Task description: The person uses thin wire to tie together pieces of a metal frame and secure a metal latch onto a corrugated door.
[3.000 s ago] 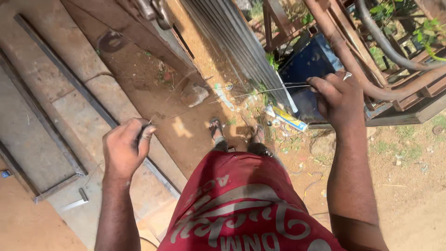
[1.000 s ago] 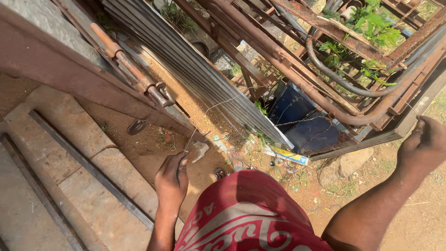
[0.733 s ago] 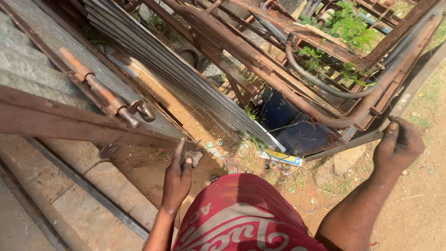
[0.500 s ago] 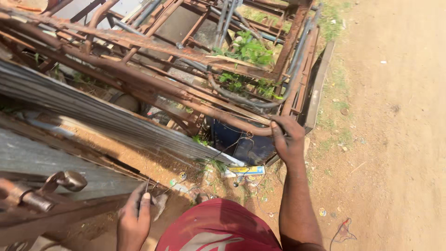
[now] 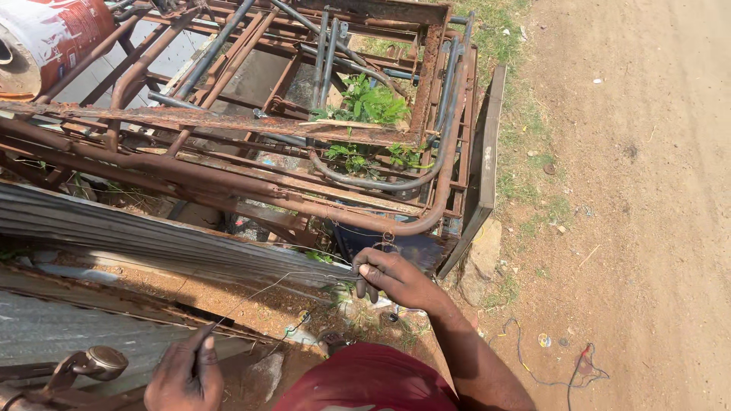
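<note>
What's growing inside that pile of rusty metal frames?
Green leafy plants poke up between the bars of the rusty metal frames. Their roots and the ground beneath are covered by the stacked pipes and angle iron.

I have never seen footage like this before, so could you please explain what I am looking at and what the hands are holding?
There is no machine here: a camera worn on a person's head looks down at their own two bare hands. The right hand pinches one end of a thin wire, which stretches to the left hand lower down. Behind the hands is a heap of rusty metal pipes and frames with green weeds growing through. A corrugated metal sheet leans below the heap. To the right is a bare dirt path. The red cloth at the bottom is the person's clothing.
</note>
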